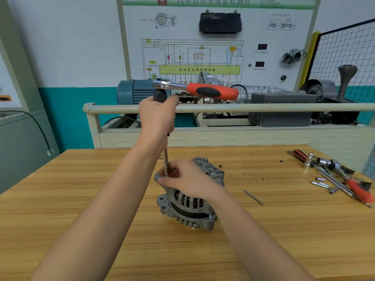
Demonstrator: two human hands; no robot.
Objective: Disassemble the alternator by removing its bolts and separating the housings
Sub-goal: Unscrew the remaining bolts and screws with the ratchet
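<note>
A grey alternator (187,207) stands on end in the middle of the wooden table (284,230). A long extension bar (166,163) rises straight up from its top left ear. My left hand (157,116) grips the upper end of that bar, just under the head of an orange-handled ratchet (211,91) whose handle points right. My right hand (182,177) rests on top of the alternator and pinches the lower end of the bar where the socket meets the housing. The bolt under the socket is hidden.
One long loose bolt (253,197) lies on the table right of the alternator. A heap of tools (334,175) with sockets and a second orange ratchet sits at the far right edge. Behind the table stands a training bench with a rail (243,108).
</note>
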